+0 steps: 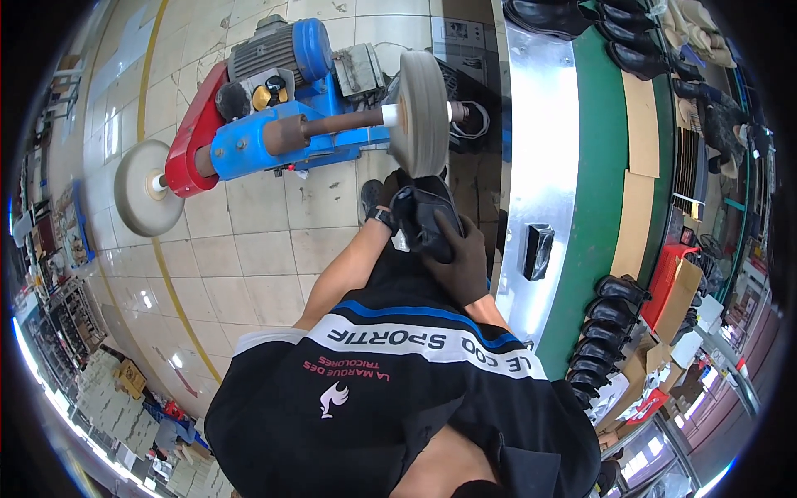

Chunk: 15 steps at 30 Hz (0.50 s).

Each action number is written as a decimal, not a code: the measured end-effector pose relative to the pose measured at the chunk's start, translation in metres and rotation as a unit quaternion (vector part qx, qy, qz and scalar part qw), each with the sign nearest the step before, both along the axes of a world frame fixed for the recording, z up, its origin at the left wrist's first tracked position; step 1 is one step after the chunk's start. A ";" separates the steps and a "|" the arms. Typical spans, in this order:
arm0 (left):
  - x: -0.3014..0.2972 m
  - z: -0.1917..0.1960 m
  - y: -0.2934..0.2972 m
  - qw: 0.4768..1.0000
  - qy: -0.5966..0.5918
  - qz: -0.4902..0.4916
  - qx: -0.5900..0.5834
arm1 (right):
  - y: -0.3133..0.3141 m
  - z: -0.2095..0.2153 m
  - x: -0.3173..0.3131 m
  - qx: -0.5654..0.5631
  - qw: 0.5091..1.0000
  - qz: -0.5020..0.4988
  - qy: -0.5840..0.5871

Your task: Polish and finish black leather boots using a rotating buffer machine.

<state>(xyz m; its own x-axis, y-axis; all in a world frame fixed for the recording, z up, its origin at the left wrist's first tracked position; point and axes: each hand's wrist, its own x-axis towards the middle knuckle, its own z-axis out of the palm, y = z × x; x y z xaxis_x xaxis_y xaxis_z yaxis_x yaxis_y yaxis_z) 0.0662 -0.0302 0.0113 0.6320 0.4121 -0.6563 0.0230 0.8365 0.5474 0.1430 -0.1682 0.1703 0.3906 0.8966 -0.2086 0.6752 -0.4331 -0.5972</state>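
— What have you got in your hands?

— You hold a black shoe (pixel 422 217) with both hands, just below the grey buffing wheel (pixel 420 114). Your right hand (pixel 462 259), in a dark glove, is clenched around the near side of the shoe, fingers wrapped over its top. Your left hand (pixel 378 202), also gloved, grips the shoe's far end from the left; your bare forearm runs up to it from the lower edge.

— Is the shoe touching the wheel?

— Its upper end sits right at the wheel's lower rim; you cannot tell whether they truly meet.

— And the machine?

— The wheel sits on a brown shaft (pixel 328 126) coming out of a blue and red motor stand (pixel 249 124) on the tiled floor (pixel 249 249). A second grey wheel (pixel 145 187) sits on the shaft's other end, well apart to your left.

— What lies to your right?

— A long bench (pixel 544 124) with a shiny metal edge and a green belt. Rows of black shoes (pixel 610 319) stand on it near you, more black shoes (pixel 614 29) at the far end, and a small black box (pixel 538 251) rests on the metal strip, close to your right hand but apart from it
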 end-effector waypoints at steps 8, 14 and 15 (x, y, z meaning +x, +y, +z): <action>0.009 0.016 -0.015 0.984 -0.126 0.059 -0.112 | 0.046 0.007 0.001 -0.087 0.975 0.169 -0.113; 0.018 0.026 -0.021 0.950 -0.218 0.105 -0.196 | 0.067 -0.027 -0.001 -0.087 0.965 0.184 -0.167; 0.017 0.028 -0.021 0.943 -0.231 0.117 -0.208 | 0.066 -0.022 0.004 -0.089 0.974 0.159 -0.136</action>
